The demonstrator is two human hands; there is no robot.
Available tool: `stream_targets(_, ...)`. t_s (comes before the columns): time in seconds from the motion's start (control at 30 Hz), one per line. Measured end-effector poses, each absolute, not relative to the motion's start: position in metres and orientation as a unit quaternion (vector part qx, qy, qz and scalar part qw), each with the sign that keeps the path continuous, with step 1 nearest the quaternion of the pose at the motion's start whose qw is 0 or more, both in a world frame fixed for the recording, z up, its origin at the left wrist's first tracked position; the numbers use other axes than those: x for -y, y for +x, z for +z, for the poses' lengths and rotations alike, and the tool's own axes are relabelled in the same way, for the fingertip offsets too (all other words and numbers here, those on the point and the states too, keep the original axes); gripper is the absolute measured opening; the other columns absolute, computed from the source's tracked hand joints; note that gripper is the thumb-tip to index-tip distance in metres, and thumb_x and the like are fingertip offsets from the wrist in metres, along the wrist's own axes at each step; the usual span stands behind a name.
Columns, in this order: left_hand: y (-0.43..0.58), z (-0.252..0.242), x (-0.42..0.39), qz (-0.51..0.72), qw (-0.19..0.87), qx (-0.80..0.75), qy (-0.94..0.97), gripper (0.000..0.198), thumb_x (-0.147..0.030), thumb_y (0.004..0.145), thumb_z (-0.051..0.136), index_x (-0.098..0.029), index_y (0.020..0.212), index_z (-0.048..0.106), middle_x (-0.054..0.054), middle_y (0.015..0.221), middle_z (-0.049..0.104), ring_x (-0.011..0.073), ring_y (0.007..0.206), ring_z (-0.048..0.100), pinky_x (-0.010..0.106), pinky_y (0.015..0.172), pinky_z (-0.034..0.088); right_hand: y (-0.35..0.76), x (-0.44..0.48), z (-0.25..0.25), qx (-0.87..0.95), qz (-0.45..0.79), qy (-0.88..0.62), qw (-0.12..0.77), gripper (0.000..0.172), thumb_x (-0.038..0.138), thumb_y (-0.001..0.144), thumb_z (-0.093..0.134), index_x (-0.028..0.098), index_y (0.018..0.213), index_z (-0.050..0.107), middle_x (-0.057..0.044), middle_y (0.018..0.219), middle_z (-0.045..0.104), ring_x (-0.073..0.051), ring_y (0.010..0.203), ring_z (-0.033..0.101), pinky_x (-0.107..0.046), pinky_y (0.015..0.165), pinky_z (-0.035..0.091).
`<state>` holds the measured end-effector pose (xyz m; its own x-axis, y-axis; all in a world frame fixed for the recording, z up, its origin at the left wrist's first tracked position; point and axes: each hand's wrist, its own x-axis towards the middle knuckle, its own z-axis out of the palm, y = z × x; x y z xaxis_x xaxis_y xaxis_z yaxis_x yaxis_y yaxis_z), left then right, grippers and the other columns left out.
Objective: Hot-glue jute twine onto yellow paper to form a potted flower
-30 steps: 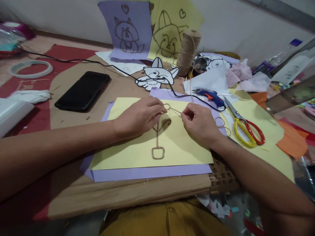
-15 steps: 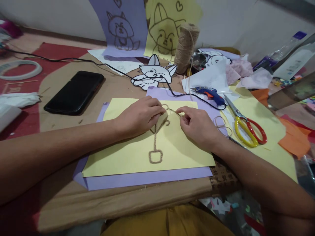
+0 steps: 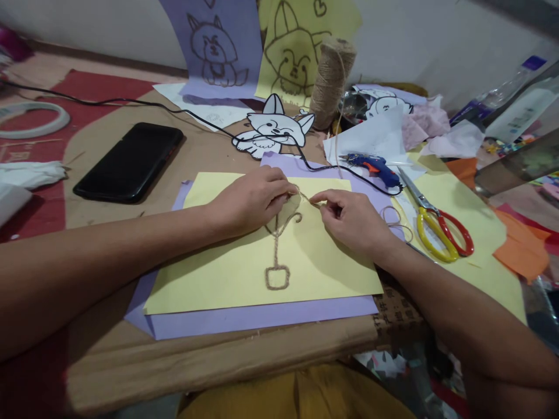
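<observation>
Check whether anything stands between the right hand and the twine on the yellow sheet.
Nothing visible does: the right hand has its fingertips at the twine, over the yellow sheet. The glue gun and scissors lie outside that sheet.

Soft yellow on the top sheet point(image 3: 340, 262), centre of the dial, brown for the twine point(image 3: 276, 247)! Down at six, lilac along the under-sheet point(image 3: 262, 322). Round to nine: deep red beside tan on the cardboard point(image 3: 48, 215)! Up at ten, black on the phone point(image 3: 131, 163). Bang on twelve: white with black outlines for the fox cutout point(image 3: 268, 122)! Then two: blue and orange on the glue gun point(image 3: 385, 173). And three: scissors point(image 3: 430, 208) with yellow and red handles!
</observation>
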<state>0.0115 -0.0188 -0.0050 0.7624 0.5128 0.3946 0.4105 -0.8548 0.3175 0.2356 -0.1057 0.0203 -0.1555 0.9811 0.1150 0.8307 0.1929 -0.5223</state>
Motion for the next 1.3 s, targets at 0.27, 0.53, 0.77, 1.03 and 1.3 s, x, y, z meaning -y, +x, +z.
stream_targets(0.27, 0.012, -0.006, 0.019, 0.253, 0.112, -0.25, 0.928, 0.034, -0.024, 0.1, 0.046, -0.014, 0.111, 0.076, 0.013, 0.105, 0.07, 0.0234, 0.098, 0.063, 0.037, 0.087, 0.051, 0.234, 0.104, 0.02, 0.749, 0.161, -0.618, 0.176, 0.037, 0.026, 0.092, 0.057, 0.019, 0.127, 0.07, -0.004, 0.085, 0.074, -0.018, 0.073, 0.063, -0.033, 0.073, 0.046)
stream_targets(0.53, 0.01, -0.006, 0.021, 0.257, 0.102, -0.253, 0.927, 0.031, -0.024, 0.099, 0.048, -0.015, 0.106, 0.077, 0.012, 0.103, 0.072, 0.023, 0.095, 0.064, 0.034, 0.083, 0.051, 0.229, 0.11, 0.018, 0.788, 0.078, -0.591, 0.155, 0.04, 0.023, 0.099, 0.048, 0.022, 0.134, 0.068, -0.01, 0.104, 0.075, -0.024, 0.093, 0.067, -0.037, 0.083, 0.05)
stream_targets(0.77, 0.011, -0.006, 0.022, 0.259, 0.104, -0.247, 0.928, 0.031, -0.023, 0.098, 0.049, -0.014, 0.105, 0.078, 0.013, 0.104, 0.072, 0.0246, 0.096, 0.064, 0.037, 0.083, 0.051, 0.23, 0.109, 0.017, 0.771, 0.115, -0.598, 0.188, 0.037, 0.023, 0.097, 0.052, 0.02, 0.13, 0.069, -0.009, 0.117, 0.076, -0.024, 0.104, 0.069, -0.038, 0.091, 0.051)
stream_targets(1.03, 0.011, -0.006, 0.022, 0.253, 0.091, -0.247, 0.931, 0.03, -0.022, 0.098, 0.049, -0.014, 0.104, 0.077, 0.012, 0.104, 0.072, 0.0241, 0.097, 0.063, 0.036, 0.083, 0.051, 0.23, 0.11, 0.015, 0.784, 0.109, -0.589, 0.165, 0.036, 0.021, 0.099, 0.048, 0.02, 0.126, 0.072, -0.009, 0.117, 0.075, -0.025, 0.107, 0.068, -0.038, 0.094, 0.05)
stream_targets(1.3, 0.011, -0.007, 0.021, 0.262, 0.079, -0.238, 0.932, 0.03, -0.02, 0.097, 0.049, -0.015, 0.105, 0.077, 0.011, 0.102, 0.071, 0.0236, 0.096, 0.064, 0.036, 0.083, 0.052, 0.229, 0.114, 0.015, 0.799, 0.077, -0.581, 0.131, 0.039, 0.018, 0.1, 0.046, 0.021, 0.132, 0.069, -0.008, 0.102, 0.073, -0.022, 0.096, 0.066, -0.032, 0.084, 0.047)
